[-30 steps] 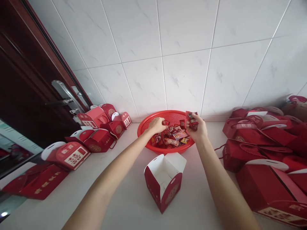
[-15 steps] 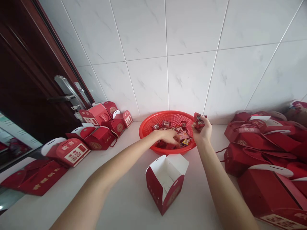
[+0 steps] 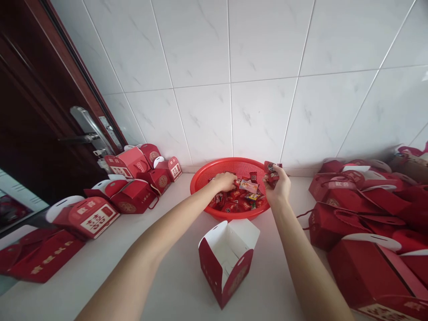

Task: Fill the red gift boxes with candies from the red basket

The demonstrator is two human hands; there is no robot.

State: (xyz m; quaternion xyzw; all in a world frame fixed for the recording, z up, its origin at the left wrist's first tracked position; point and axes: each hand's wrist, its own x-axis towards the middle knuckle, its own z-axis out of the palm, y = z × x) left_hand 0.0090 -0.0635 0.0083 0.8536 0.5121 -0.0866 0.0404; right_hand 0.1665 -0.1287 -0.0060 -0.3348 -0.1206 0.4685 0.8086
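A red plastic basket (image 3: 245, 216) with mesh walls stands against the tiled wall and holds several wrapped candies (image 3: 249, 186). Inside its left part is my left hand (image 3: 225, 182), fingers bent down and together among the candies; what is under the fingertips is hidden. At the basket's right rim, my right hand (image 3: 280, 183) is closed around a small bunch of dark red wrapped candies (image 3: 271, 169). In front of the basket an open gift box (image 3: 227, 263), red outside and white inside, stands with its flaps up and nothing visible in it.
Closed red gift boxes (image 3: 93, 216) line the left side of the white tabletop (image 3: 174, 267). More red boxes (image 3: 364, 263) are piled at the right. A dark door with a metal handle (image 3: 92, 129) is at the far left.
My left hand has moved left within the basket, uncovering candies in the middle. My right hand still holds its candies beside the rim. The whole view has shifted slightly.
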